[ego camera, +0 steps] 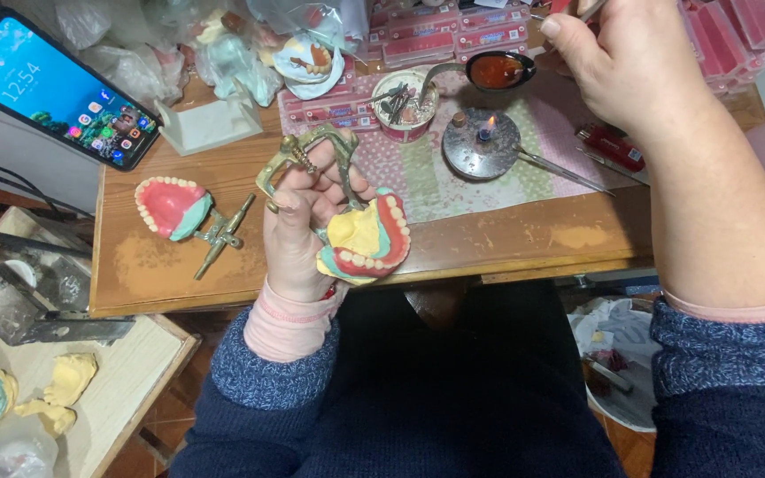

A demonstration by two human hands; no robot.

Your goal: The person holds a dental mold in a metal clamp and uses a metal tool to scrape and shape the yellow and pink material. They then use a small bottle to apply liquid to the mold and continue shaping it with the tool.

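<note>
Mid wax-up, by the look of it: left hand [298,217] clamped on brass articulator [312,159] carrying denture model [367,241], held over table [506,241] front edge, near side of burner [482,142]; right hand [635,62] up right of burner, fingers pinched shut on thin tool [591,9], tip out of frame. Next move probably calls for steady aim of heated tip onto wax beside teeth. Pink flat boxes [453,40] stacked behind burner, more pink boxes [737,26] far right of it; red lighter [611,146] just right.
</note>
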